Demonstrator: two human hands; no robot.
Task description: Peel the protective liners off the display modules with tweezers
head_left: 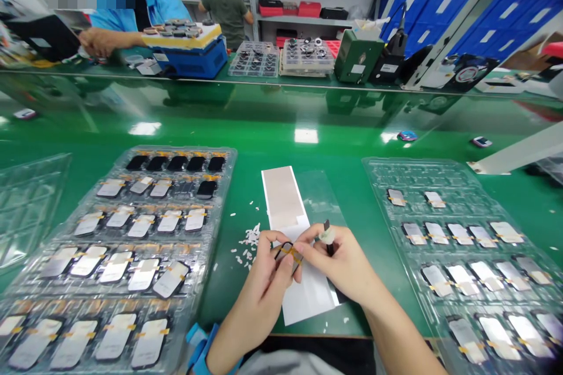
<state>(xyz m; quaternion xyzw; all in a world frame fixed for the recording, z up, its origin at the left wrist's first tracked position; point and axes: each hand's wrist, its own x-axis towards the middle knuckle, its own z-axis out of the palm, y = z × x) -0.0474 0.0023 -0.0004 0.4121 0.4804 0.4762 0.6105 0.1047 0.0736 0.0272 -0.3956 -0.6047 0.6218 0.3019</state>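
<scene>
Near the middle of the table, my left hand [264,284] is closed on a small watch-sized screen module [285,248] with a dark rim and an orange flex strip. The fingers hide much of it. My right hand [347,263] has its thumb and forefinger at the module's right side. Its other fingers grip a slim dark tool [326,235] with a pale wrapping; the tool's kind is unclear. Under the hands lies a white backing sheet [308,299] with a beige-grey area at its far end. Small white pieces [250,237] lie scattered to its left.
A clear tray [211,211] of silver-backed and black modules stands left; another tray [387,228] of modules stands right. A clear film [323,193] lies by the sheet. Behind a glass partition [281,105] are a blue machine [197,61], parts boxes [305,58] and two people.
</scene>
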